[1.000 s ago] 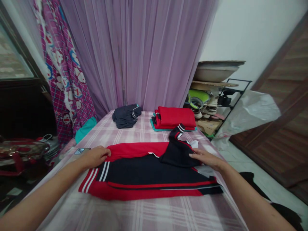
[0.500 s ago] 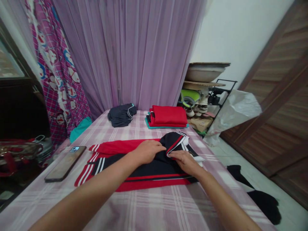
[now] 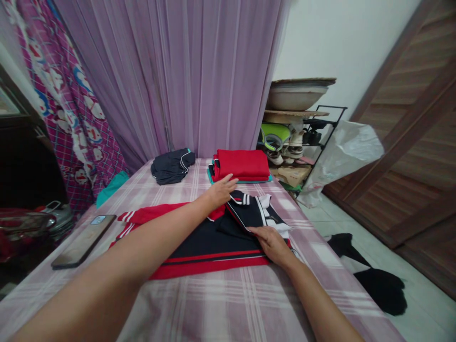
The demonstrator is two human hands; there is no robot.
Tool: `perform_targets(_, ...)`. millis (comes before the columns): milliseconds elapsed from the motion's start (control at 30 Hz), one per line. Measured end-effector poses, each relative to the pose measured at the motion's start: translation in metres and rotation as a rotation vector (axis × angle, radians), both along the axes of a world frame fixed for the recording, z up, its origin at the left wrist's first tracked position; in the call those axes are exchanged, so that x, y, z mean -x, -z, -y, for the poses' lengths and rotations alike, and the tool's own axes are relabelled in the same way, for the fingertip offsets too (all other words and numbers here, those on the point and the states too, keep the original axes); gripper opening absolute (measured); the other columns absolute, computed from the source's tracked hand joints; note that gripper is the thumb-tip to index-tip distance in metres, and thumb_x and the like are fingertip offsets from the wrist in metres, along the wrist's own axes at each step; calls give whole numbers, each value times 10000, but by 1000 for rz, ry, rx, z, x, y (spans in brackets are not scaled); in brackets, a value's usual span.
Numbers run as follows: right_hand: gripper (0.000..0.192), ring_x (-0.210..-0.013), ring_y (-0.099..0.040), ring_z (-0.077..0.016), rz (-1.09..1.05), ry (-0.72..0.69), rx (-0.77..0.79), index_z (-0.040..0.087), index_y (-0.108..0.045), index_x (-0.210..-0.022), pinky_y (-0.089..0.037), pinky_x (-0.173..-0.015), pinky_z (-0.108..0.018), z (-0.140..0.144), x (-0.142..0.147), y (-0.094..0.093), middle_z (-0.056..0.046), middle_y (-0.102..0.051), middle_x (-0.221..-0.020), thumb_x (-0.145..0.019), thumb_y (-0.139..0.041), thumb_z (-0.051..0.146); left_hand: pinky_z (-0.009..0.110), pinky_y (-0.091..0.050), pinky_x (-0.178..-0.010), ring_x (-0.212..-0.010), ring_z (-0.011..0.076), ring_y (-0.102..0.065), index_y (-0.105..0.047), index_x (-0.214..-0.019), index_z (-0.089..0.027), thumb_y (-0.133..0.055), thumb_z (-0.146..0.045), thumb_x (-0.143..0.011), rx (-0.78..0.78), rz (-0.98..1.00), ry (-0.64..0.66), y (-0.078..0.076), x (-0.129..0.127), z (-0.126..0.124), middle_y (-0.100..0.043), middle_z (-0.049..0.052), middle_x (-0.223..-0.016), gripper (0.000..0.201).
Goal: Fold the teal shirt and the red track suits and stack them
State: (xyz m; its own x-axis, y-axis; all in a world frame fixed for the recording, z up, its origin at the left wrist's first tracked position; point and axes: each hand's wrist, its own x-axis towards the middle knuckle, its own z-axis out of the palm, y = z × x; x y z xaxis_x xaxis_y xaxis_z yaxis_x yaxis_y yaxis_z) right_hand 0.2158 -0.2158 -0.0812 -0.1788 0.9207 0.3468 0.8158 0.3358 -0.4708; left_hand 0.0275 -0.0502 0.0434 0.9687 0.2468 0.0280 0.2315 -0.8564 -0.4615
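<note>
A navy and red jacket (image 3: 204, 238) with white-striped cuffs and white panels lies spread across the checked bedsheet in front of me. Part of it is folded over at the right, with a striped navy cuff (image 3: 242, 197) on top. My left hand (image 3: 220, 191) is at that cuff, fingers stretched out and apart, the lower ones close to or touching the cloth. Between the thumb and fingers of my right hand (image 3: 272, 242) is the trimmed edge of the folded part. My left forearm hides some of the jacket's left side.
Behind the jacket are a stack of folded red clothes (image 3: 243, 164) and a crumpled dark garment (image 3: 173, 166). A phone (image 3: 84, 241) lies at left. Right of the bed stand a shoe rack (image 3: 322, 142) and a white plastic bag (image 3: 351, 152); black cloth (image 3: 377, 285) lies on the floor.
My left hand has moved up and away from the jacket's middle, its fingers now spread. The striped cuff has shifted left and the folded part lies flatter. My right hand still pinches the edge.
</note>
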Motion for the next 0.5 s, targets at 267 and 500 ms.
perform_targets(267, 434, -869, -705, -237, -10, 75, 30, 249, -669, -1268, -544, -825, -381, -3, 3, 1, -69, -774, -960, -947, -377, 261, 526, -83, -1233, -1461, 267, -343, -761, -830, -196, -586, -106, -838, -22, 90, -235, -46, 97, -12, -613, 75, -1388, 197)
perform_targets(500, 444, -1070, -673, -261, 186, 38, 138, 232, -698, -1194, -496, -960, -406, -5, -7, -18, -79, -742, -1148, -795, -514, 171, 422, -402, -1049, -1032, 238, -650, -664, -1045, -211, -485, -284, -900, 215, 166, -498, -52, 168, 46, -727, 79, -1034, 242)
